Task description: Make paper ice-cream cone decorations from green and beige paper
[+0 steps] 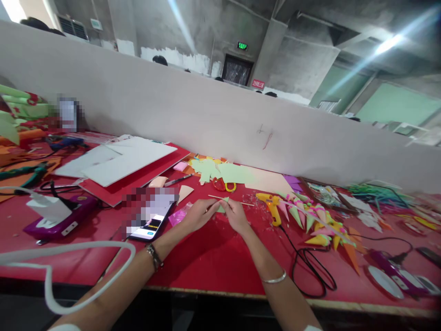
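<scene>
My left hand (200,214) and my right hand (236,215) meet over the red tabletop. Between their fingertips they pinch a small piece of light green paper (221,208). A thin wooden stick (246,203) shows on both sides of the fingers; whether it is held or lies behind them I cannot tell. Red-and-yellow-handled scissors (223,185) lie just beyond my hands. Close to my left forearm are a phone (151,223) with a lit screen and a crumpled pink plastic wrapper (179,215). A yellow hot glue gun (272,207) rests to the right of my right hand.
Several paper cones (310,214) in pink, green and yellow are heaped at right. White boards (131,158) and a purple power strip (62,220) occupy the left. A white cable (89,246) loops over my left forearm. A grey partition (206,119) borders the back.
</scene>
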`<state>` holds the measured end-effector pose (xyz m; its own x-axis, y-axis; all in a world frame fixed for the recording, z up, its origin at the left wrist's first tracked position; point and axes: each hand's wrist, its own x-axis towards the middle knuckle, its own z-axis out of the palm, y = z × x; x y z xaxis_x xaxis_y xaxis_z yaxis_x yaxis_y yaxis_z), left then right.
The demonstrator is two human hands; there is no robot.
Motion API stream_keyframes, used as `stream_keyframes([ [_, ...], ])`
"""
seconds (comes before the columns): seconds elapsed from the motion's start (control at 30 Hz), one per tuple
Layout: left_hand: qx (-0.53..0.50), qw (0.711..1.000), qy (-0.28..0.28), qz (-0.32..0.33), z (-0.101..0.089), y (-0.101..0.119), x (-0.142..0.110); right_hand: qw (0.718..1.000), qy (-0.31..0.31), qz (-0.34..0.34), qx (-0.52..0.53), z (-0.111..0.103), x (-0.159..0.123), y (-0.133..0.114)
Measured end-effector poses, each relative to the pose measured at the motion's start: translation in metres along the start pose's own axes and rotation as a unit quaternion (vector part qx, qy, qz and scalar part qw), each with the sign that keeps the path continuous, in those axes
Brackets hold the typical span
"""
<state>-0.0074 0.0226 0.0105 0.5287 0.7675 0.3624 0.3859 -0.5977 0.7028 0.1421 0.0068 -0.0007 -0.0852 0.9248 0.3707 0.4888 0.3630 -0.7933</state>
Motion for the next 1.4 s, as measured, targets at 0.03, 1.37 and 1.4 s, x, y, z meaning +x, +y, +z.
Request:
stream_keyframes([
  [0.03, -0.005, 1.0, -0.007, 0.005, 0.001, -0.003, 0.003, 1.0, 0.002, 0.002, -0.002, 0.0, 0.002, 0.003],
  [1.37, -0.168, 0.974, 0.062, -0.137, 0.015, -0.01, -0.008, 0.993, -0.042, 0.057, 0.091, -0.001, -0.006, 0.011],
  [1.4, -0.17, 0.974, 0.068, -0.134, 0.015, -0.011, -0.008, 0.99, -0.065, 0.063, 0.105, -0.002, -0.006, 0.01],
])
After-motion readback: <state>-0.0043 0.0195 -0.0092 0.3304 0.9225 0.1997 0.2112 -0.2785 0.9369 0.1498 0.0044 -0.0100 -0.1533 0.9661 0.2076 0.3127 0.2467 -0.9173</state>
